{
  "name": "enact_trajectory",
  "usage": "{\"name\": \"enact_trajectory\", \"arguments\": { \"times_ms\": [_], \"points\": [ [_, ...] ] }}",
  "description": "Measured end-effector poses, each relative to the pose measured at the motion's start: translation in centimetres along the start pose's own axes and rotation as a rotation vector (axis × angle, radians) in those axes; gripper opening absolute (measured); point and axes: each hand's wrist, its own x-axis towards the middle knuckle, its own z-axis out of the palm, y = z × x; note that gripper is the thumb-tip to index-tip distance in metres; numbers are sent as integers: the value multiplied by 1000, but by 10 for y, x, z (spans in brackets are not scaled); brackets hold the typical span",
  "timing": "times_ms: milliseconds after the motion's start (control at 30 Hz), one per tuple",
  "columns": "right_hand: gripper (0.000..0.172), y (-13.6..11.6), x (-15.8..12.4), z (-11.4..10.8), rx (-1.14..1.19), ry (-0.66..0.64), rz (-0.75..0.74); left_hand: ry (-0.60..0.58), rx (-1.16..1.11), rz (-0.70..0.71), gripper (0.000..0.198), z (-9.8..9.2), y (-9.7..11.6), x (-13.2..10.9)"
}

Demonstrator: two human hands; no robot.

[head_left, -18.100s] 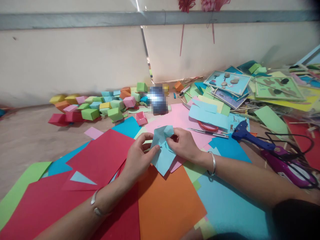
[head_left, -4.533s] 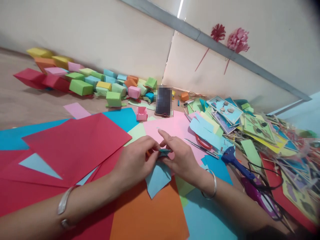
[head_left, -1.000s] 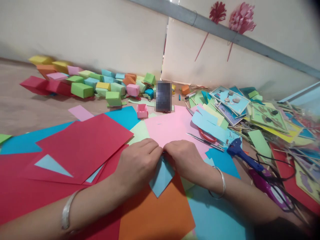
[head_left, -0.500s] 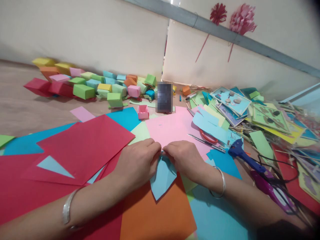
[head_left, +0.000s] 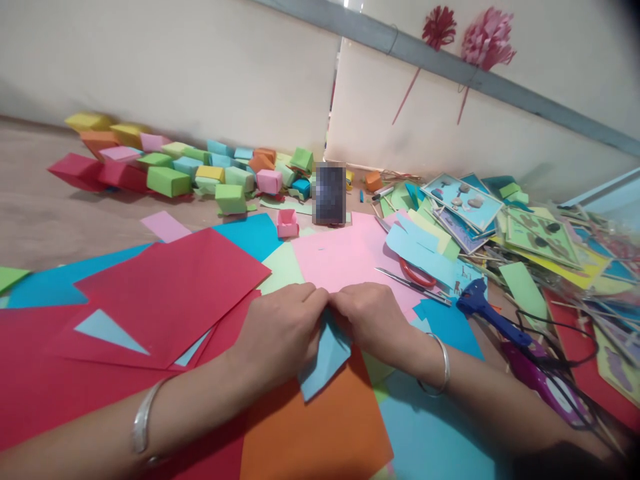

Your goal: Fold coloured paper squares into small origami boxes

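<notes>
A piece of light blue folded paper [head_left: 327, 353] hangs between my two hands, its lower corner pointing down over an orange sheet [head_left: 320, 427]. My left hand [head_left: 287, 323] is closed on its upper left part. On the upper right, my right hand [head_left: 373, 317] pinches the same paper, the knuckles of both hands nearly touching. The fingertips and the top edge of the paper are hidden behind the hands. Red sheets [head_left: 175, 293] lie left of my left hand, and a pink sheet [head_left: 345, 257] lies just beyond both hands.
Several folded paper boxes [head_left: 167, 181] line the wall at the left. A small pink open box [head_left: 287, 223] stands near a dark blurred-out object [head_left: 330, 193]. Red-handled scissors [head_left: 417, 273], a cutter knife [head_left: 413, 287], a blue glue gun [head_left: 493, 313] with a black cord and piled cards [head_left: 463, 203] fill the right.
Both hands have drawn closer together around the light blue paper. Its lower corner has swung slightly left, and less of its surface shows.
</notes>
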Motion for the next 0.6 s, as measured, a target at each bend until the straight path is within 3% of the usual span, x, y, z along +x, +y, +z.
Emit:
{"name": "enact_trajectory", "arguments": {
  "times_ms": [100,200,267,333,400,433,600],
  "points": [
    [25,3,-1,1,58,138,-60,54,-259,-68,17,-5,1,2],
    [29,4,0,-1,134,274,-45,81,-802,-254,30,-13,-1,10],
    [29,4,2,-2,187,370,-8,-41,-1225,-400,45,-18,-2,15],
    [25,4,3,-1,236,436,-9,-288,-1528,-487,61,-19,-2,19],
    [24,4,5,1,252,442,-31,-504,-1666,-480,72,-18,0,20],
    [25,5,6,2,237,429,-35,-550,-1701,-459,73,-16,1,20],
    [28,7,6,4,81,367,-57,-553,-1777,-466,59,-13,4,15]
  ]
}}
